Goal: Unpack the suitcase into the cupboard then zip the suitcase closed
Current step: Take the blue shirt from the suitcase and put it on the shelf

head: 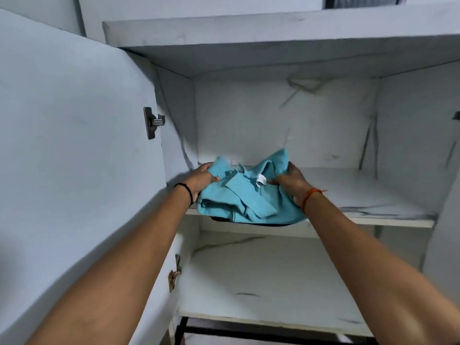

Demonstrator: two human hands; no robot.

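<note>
the cupboard point(273, 41) fills the view, its left door point(74, 145) swung wide and two marbled shelves showing inside. the upper shelf point(373, 195) is the landmark here: everything else sits against it. the lower shelf point(261, 282) lies beneath it and looks bare where it shows.

at the front left of the upper shelf is a folded teal garment point(239, 197), its near edge hanging a little past the shelf lip, a white label showing on top. a dark edge peeks out below it; whether that is another garment cannot be told.

the left hand point(201, 180) grips the garment's left side, thumb over the cloth and fingers under. the right hand point(291, 183) holds the right side, fingers curled into the fabric.

the suitcase is out of view, so how much remains in it cannot be told.

judged from this, the step in hand is the unpacking: setting clothes on the upper shelf. the next move likely calls for sliding the bundle further back from the shelf's front edge so nothing overhangs, then letting go with both hands without dragging the folds loose.
</note>
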